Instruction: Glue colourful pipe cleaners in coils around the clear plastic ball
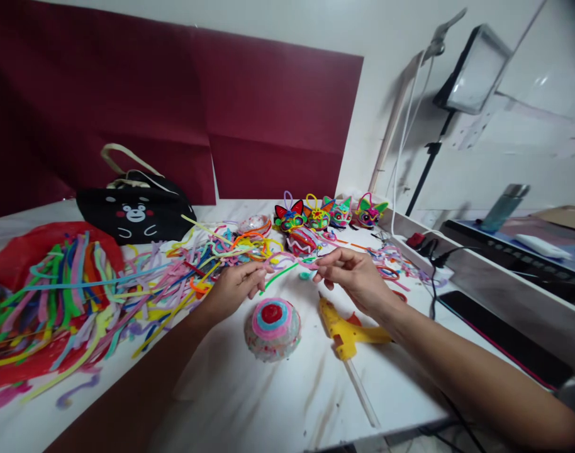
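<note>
My left hand [240, 284] is closed in a pinch above the table, at one end of a thin pink pipe cleaner [307, 264]. At its other end, my right hand [346, 272] pinches with thumb and forefinger. A green pipe cleaner [282, 277] slants just behind and between my hands; whether a finger touches it I cannot tell. Below them a clear dome [274, 346] rests on the table, its top wound with red, blue and pink rings. Under my right hand lies a yellow glue gun [344, 332] with a clear glue stick in its back.
Loose pipe cleaners [174, 277] heap across the left, several on a red plastic bag [112, 242]. A black bag [136, 211] stands behind them. Several bright animal-face ornaments [318, 214] line the back. At right are a black phone-like slab [504, 336], cables and a lamp [479, 69].
</note>
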Tool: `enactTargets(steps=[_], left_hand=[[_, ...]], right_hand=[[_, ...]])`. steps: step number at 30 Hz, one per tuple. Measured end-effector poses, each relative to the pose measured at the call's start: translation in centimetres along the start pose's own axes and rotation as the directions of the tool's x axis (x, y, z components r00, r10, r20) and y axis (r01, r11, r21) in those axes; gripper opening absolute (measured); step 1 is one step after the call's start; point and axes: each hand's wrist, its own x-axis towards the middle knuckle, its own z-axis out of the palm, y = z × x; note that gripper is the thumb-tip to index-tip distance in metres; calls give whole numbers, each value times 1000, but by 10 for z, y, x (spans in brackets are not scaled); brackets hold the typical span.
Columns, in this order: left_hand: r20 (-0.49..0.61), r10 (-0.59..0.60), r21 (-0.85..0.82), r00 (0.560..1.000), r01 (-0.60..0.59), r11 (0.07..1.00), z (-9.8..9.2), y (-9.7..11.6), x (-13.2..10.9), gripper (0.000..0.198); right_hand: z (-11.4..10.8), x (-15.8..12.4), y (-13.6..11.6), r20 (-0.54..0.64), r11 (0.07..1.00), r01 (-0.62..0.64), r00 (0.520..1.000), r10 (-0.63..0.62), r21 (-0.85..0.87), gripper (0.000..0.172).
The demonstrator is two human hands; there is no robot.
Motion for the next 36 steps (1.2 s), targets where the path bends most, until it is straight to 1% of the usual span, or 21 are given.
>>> enactTargets(steps=[4,8,10,12,15,18,20,23,26,30,34,36], left_hand=[[-69,23,69,997,-18,997,1,1,-1,40],[-103,45,127,994,-32,991,3,-3,0,41],[-125,35,151,992,-16,988,1,-7,1,41],[-154,15,173,988,12,985,-3,-12,2,41],[-208,-8,192,978,49,980,-9,-21,4,39],[-240,-30,174,970,74,982,-12,-26,5,38],[-229,-49,143,972,83,986,-11,-25,5,38],[-172,-52,91,984,69,993,-8,-17,4,39],[-133,-27,70,991,36,997,-3,-3,1,37],[-157,19,82,987,-6,997,1,12,-4,36],[-188,168,190,968,-132,973,4,23,-8,34],[-187,227,233,956,-182,955,7,30,-11,34]], right_hand=[[-5,-1,2,91,997,-63,994,66,-42,23],[-5,0,3,224,977,-168,955,194,-130,29],[-5,1,4,254,968,-189,940,227,-166,31],[-6,4,6,256,965,-186,939,231,-186,33],[-10,12,10,233,963,-167,948,215,-209,35],[-18,21,14,198,962,-150,960,197,-229,34],[-23,26,17,180,959,-150,964,196,-239,34],[-28,28,19,177,953,-178,958,224,-243,33],[-28,22,18,231,946,-232,931,284,-228,37],[-24,9,9,340,937,-295,876,343,-185,45],[-17,-1,-8,485,933,-349,804,345,-85,60],[-11,-6,-15,534,931,-362,779,330,-48,61]])
